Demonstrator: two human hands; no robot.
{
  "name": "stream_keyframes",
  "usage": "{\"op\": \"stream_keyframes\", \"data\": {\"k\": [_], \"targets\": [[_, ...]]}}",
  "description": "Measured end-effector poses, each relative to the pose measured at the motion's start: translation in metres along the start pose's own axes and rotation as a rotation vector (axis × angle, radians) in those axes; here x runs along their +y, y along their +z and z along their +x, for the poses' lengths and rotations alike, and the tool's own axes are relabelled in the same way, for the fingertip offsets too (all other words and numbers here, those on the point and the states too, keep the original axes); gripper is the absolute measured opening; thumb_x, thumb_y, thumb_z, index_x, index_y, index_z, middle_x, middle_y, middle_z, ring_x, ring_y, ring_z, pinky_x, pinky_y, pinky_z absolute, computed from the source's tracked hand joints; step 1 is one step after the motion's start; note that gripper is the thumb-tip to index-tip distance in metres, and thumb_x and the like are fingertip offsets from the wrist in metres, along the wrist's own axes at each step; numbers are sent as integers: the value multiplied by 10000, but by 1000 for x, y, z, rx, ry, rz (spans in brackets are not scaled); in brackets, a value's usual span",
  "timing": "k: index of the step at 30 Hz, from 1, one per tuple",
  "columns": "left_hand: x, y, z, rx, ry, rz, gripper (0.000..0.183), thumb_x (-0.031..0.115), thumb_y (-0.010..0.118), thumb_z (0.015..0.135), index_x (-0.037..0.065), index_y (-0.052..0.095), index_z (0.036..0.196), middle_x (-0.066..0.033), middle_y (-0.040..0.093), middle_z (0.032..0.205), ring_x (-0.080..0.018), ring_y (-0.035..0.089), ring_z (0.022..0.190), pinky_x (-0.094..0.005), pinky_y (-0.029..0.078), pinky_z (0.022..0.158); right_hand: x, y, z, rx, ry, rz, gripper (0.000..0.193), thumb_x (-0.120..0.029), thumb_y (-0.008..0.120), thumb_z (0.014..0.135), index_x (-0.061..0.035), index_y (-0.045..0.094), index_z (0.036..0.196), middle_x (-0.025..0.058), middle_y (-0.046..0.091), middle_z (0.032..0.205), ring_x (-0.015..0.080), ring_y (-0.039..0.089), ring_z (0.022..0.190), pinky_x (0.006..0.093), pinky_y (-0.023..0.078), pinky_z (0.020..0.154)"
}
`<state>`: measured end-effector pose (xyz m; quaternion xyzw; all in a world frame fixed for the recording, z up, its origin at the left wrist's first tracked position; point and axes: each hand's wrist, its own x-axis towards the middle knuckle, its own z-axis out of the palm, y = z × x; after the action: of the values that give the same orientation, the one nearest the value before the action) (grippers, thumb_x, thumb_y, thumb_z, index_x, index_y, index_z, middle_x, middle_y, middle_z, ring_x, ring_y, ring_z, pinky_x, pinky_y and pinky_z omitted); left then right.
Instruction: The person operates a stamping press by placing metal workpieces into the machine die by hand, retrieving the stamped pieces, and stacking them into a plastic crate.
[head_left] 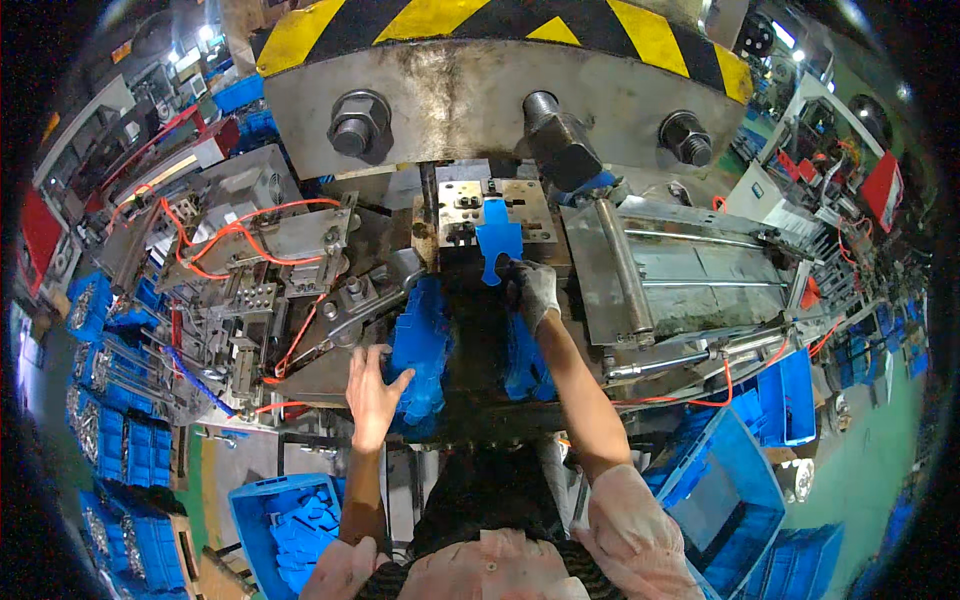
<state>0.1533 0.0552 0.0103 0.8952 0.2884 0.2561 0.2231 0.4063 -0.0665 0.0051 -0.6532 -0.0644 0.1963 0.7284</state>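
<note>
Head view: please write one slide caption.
Before a yellow-black striped metal beam, a gloved right hand touches a flat notched blue piece, a bare left hand beside stacked flat blue pieces.

A yellow-and-black striped band (430, 18) runs along the top of a heavy steel beam (450, 95), where large hex bolts (360, 124) stand out. Orange hoses (272, 209) loop over the machinery on the left, while a metal roller (624, 270) lies at the edge of the bed on the right. Stacked blue bins (148, 452) holding metal parts line the far left; at right, a red panel (885, 190) rises beyond a green floor (865, 490), and lights (206, 33) glow in the background
</note>
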Motion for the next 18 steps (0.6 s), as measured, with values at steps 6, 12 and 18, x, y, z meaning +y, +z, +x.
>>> {"op": "stream_keyframes", "data": {"k": [6,12,18], "targets": [[-4,5,2,-17,-44,-104,405,180,730,634,60,532,967,-149,533,930,-345,535,847,-402,436,703,77,-25,85,14,-234,-277,140,-182,614,769,-75,588,682,16,465,489,120,398,356,274,298,339],[-7,9,7,-27,-7,-81,403,153,740,622,31,534,946,-166,545,955,-359,540,876,-407,436,728,102,-43,109,27,-297,-398,153,-177,610,762,-88,590,640,18,472,490,135,418,368,293,318,352],[-12,-4,9,-9,76,-89,372,136,752,601,18,535,878,-171,576,849,-358,564,788,-404,440,655,103,-27,119,100,39,-217,183,-198,641,735,-97,577,597,11,495,525,124,430,408,292,332,382]]}}
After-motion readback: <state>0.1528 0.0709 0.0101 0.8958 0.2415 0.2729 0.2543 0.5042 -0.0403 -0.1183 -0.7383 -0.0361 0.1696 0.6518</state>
